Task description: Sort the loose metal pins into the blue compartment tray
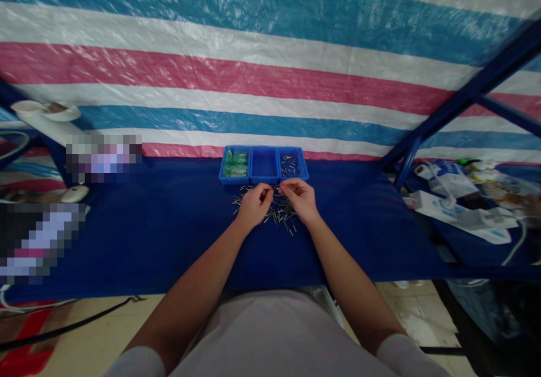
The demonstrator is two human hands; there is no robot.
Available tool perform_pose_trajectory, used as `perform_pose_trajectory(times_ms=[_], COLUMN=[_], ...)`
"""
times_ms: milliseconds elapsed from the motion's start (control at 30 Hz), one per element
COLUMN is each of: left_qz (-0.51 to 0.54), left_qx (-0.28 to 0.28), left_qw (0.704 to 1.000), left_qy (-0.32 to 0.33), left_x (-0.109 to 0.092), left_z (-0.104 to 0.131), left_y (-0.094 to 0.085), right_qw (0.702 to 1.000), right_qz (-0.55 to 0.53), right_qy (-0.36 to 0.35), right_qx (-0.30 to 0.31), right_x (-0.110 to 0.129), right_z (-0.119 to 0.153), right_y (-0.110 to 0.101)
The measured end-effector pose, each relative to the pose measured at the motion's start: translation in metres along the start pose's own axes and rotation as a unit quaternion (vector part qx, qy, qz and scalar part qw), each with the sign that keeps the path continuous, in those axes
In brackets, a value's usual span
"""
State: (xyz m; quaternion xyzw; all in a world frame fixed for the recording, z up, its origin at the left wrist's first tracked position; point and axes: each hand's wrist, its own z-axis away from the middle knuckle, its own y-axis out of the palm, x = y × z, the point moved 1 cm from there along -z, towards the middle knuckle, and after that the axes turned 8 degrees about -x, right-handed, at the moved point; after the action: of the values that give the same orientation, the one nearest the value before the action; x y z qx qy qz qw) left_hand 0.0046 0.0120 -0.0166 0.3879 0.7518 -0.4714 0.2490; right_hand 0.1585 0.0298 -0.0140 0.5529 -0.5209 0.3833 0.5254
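Small metal pieces (279,214) lie scattered in a pile on the blue table (169,225). Over the pile's left side is my left hand (255,203), its fingers pinched around something thin. My right hand (299,198) faces it closely, also pinched, and what its fingertips hold is too small to name. Just beyond both hands sits a blue three-part tray (264,181). Green packets (235,164) fill its left compartment, a few thin pieces lie in the middle one, and metal pieces (289,165) are in the right one.
A striped plastic sheet (262,72) hangs behind the table. Blue metal bars (460,106) slope at the right, with a white power strip (465,219) and bags beside them. At the left are a white holder (51,126) and blurred-out screens.
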Motion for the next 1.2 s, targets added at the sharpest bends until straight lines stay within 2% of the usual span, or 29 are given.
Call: perform_pose_trajectory(times_ms=[933, 1200], left_qz=[0.012, -0.007], left_qx=[0.006, -0.010], left_qw=[1.000, 1.000], left_qy=[0.003, -0.005], left_x=[-0.0005, 0.0028], left_z=[0.0000, 0.0008], left_y=[0.0001, 0.0017], right_qw=[1.000, 1.000], right_qz=[-0.012, -0.007], right_qy=[-0.011, -0.014], right_qx=[-0.012, -0.007], right_x=[-0.0020, -0.0014], right_z=[-0.0012, -0.0009], right_y=[-0.0009, -0.0010])
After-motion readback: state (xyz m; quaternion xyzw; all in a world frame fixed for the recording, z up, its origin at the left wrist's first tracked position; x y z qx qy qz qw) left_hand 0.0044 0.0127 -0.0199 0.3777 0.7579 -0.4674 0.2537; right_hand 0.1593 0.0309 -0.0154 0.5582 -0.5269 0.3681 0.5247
